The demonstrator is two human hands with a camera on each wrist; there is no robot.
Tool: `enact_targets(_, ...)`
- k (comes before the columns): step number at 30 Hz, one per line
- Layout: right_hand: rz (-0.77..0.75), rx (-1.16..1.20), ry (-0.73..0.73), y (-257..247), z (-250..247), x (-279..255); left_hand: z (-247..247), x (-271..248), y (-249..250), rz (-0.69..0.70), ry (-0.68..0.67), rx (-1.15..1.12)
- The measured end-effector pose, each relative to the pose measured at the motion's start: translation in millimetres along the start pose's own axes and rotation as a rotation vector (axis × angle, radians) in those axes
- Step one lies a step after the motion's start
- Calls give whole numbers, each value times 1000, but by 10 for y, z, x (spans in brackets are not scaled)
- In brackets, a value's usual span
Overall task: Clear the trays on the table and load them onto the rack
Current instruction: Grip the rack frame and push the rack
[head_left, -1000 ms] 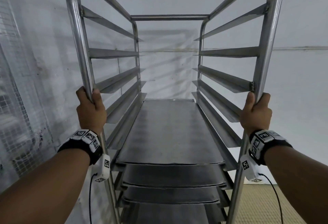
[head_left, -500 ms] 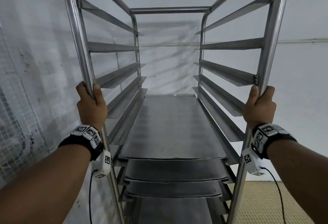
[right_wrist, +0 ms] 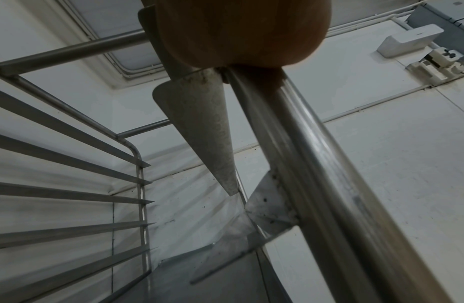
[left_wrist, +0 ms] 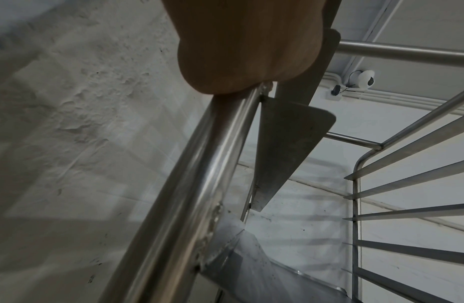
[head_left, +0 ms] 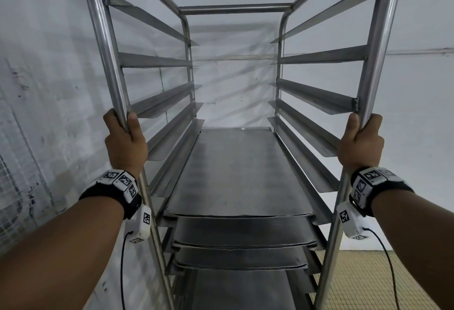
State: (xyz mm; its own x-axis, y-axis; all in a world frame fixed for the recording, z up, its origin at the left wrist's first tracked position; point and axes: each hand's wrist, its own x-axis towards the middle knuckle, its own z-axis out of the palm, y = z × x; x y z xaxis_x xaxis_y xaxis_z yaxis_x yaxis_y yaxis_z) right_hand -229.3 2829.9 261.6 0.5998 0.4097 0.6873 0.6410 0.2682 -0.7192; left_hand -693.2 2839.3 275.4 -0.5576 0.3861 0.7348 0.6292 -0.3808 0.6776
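A tall steel rack stands right in front of me and fills the head view. Flat metal trays sit stacked on its lower runners, one above another. My left hand grips the rack's front left post, thumb and fingers wrapped round the tube. On the other side my right hand grips the front right post at about the same height. In the left wrist view the left hand closes round the shiny post. The right wrist view shows the right hand round its post.
The upper runners of the rack hold nothing. A white wall stands close on the left and behind the rack. Tan tiled floor shows at the lower right. A small camera hangs on the ceiling.
The rack and both hands on its posts have come nearer the back wall, which now fills the view behind. Both hands keep the same hold on the posts.
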Motion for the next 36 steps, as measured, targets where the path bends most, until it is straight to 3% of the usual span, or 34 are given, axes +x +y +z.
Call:
enact_targets(16,2,-19,-9,100,78,41,40,-33,29,-14,-35,-8)
enact_targets(24,86,-140,-95,0,24,23,-35,-33,129,-121,-219,33)
enact_targets(32,248,-229,-384,-274,-213,-129,-241,-145,468,-416,-477,169)
enact_targets(36,261,-267,-443,-474,-264,-442,-266,-400,716,-417,-541,274)
